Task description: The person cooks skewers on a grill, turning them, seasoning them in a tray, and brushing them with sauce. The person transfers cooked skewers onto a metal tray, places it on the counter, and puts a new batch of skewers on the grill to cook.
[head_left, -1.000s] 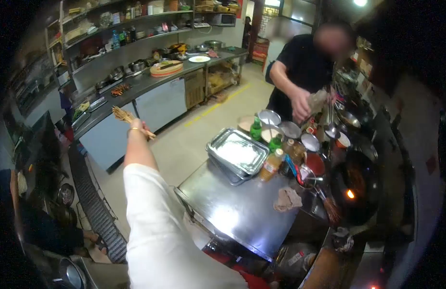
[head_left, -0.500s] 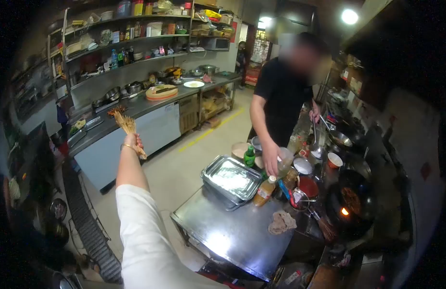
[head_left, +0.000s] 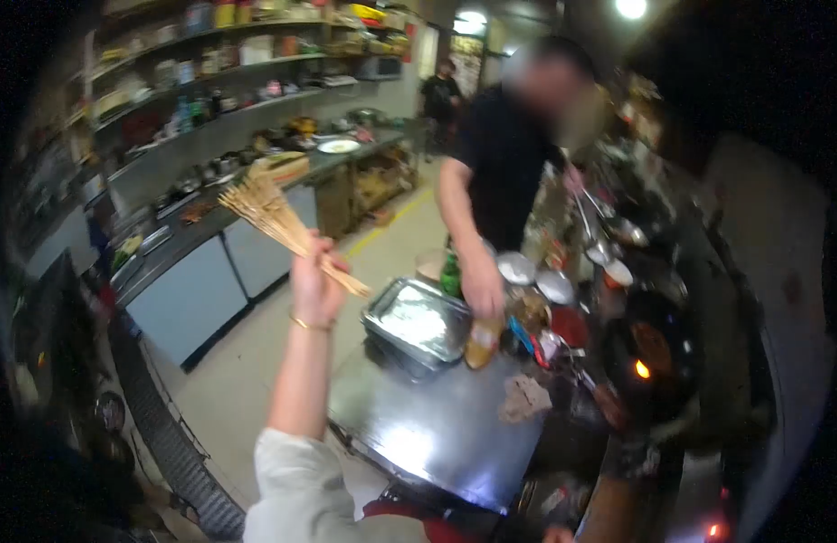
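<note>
My left hand (head_left: 316, 288) is raised out in front of me, its fingers wrapped round a fanned bundle of thin wooden skewers (head_left: 266, 212). The bundle slants up to the left, with its short ends sticking out below the fist. At the bottom edge, a small blurred skin-toned patch may be part of my right hand; too little shows to make out its fingers. Below and right of the raised hand, a foil-covered metal tray (head_left: 418, 319) rests on the steel table (head_left: 418, 407).
A co-worker in black (head_left: 504, 154) stands across the table, one hand at a sauce bottle (head_left: 484, 342), the other holding a ladle. A crumpled cloth (head_left: 525, 398) lies on the table. Flame shows at a wok (head_left: 654, 362) on the right. A long counter (head_left: 188, 299) and shelves line the left.
My left hand has swung right and nearer, carrying the skewers. The co-worker's hand has come down onto the sauce bottle. My view has shifted, and another person now shows at the back.
</note>
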A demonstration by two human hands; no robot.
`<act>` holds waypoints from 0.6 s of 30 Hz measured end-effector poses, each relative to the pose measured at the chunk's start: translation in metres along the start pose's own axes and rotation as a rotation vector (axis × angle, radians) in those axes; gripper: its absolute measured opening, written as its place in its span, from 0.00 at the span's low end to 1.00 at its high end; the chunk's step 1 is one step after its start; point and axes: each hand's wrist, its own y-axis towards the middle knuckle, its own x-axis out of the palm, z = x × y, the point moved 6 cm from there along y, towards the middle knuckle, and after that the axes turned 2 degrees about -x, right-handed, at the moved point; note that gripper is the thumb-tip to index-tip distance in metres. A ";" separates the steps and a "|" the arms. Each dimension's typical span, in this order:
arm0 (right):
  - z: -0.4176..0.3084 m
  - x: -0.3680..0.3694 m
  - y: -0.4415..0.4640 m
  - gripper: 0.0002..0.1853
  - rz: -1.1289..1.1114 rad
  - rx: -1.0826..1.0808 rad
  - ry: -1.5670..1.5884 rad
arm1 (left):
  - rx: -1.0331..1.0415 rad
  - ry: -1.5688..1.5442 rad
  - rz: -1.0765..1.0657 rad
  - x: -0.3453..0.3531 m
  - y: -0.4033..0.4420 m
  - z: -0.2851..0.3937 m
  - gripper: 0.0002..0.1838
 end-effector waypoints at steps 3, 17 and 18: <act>-0.086 -0.067 0.067 0.09 0.446 0.051 0.450 | -0.322 -0.069 -0.211 0.108 -0.117 -0.120 0.14; -0.049 -0.182 -0.178 0.29 1.279 0.526 -0.065 | -1.747 0.041 -1.057 0.241 -0.606 -0.305 0.11; -0.051 -0.186 -0.222 0.29 1.185 0.683 -0.176 | -1.796 0.065 -1.162 0.245 -0.622 -0.304 0.11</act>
